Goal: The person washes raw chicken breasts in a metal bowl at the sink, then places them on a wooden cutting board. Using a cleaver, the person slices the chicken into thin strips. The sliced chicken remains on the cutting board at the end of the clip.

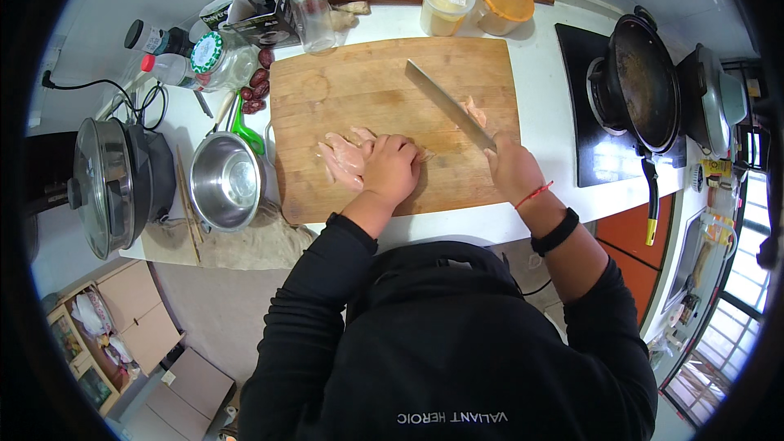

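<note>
Raw pale-pink meat, which looks like chicken breast (344, 158), lies on the left half of a wooden cutting board (367, 86). Over its right end rests my left hand (392, 165), fingers curled down and pressing on the meat, partly hiding it. My right hand (514, 165) grips the handle of a cleaver-like kitchen knife (450, 103). Its broad blade points up and to the left above the board, apart from the meat under my left hand. Beyond the blade, near the board's right side, sits a small trimmed piece of meat (474, 111), partly covered by the knife.
Left of the board stand a steel pot (226, 180), green-handled scissors (248, 135), red dates (260, 78), a glass jar (229, 61) and a lidded electric pot (104, 190). Two plastic tubs (447, 6) are behind. To the right, a black wok (643, 82) sits on a cooktop (588, 153).
</note>
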Motion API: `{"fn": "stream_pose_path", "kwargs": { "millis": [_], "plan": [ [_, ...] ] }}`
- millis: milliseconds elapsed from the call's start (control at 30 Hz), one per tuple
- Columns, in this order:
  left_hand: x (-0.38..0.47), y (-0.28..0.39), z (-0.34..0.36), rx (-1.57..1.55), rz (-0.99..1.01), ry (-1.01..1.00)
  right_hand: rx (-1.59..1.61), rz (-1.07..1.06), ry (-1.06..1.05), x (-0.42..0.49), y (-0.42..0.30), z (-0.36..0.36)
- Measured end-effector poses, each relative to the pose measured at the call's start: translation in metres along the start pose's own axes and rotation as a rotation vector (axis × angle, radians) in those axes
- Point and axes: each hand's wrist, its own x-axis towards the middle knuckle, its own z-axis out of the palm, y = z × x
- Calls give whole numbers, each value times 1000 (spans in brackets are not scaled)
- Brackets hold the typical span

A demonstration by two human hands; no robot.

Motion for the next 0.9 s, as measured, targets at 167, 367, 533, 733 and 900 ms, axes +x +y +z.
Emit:
{"fn": "stream_pose_path", "kwargs": {
  "millis": [167,367,533,733,900],
  "plan": [
    [-5,-3,-7,33,-12,-31,53,-75,-63,-19,-18,3],
    [-5,-6,2,36,25,-20,32,1,-194,-32,-23,12],
    [0,-6,9,67,51,-27,7,-17,-183,-38,-14,13],
    [-7,-7,5,53,-4,7,-14,-5,-194,-42,-13,16],
    [-10,-10,4,45,-10,-14,-18,-39,-186,-44,-11,23]
  ]
}}
